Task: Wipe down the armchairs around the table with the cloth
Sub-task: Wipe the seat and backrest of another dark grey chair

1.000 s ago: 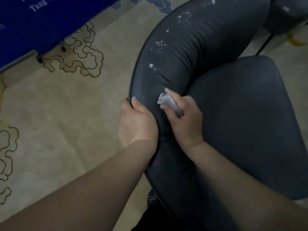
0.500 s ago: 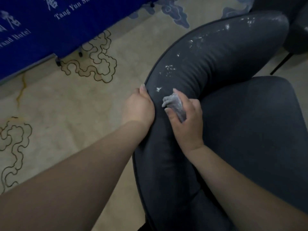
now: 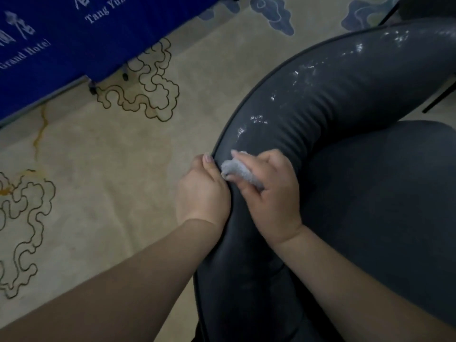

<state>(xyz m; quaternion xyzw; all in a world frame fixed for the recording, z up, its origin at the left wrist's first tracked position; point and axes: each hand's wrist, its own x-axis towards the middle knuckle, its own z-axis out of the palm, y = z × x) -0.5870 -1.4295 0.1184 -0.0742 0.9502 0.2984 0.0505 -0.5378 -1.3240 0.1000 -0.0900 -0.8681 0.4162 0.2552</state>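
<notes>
Wiping the curved back of a dark grey padded leather armchair [image 3: 333, 99], with much of it left to do.

The right hand [image 3: 271, 193] clutches a small bunched grey cloth [image 3: 238, 170] pressed to the backrest; the left hand [image 3: 202, 191] is curled over the outer rim just beside it. White specks [image 3: 259, 118] dot the roll ahead, so that stretch looks unwiped. A blue printed table drape [image 3: 81, 38] and cream patterned carpet [image 3: 98, 169] lie well apart; nothing blocks the path.

Cloth [image 3: 240, 172] on armchair [image 3: 320, 114] backrest
</notes>
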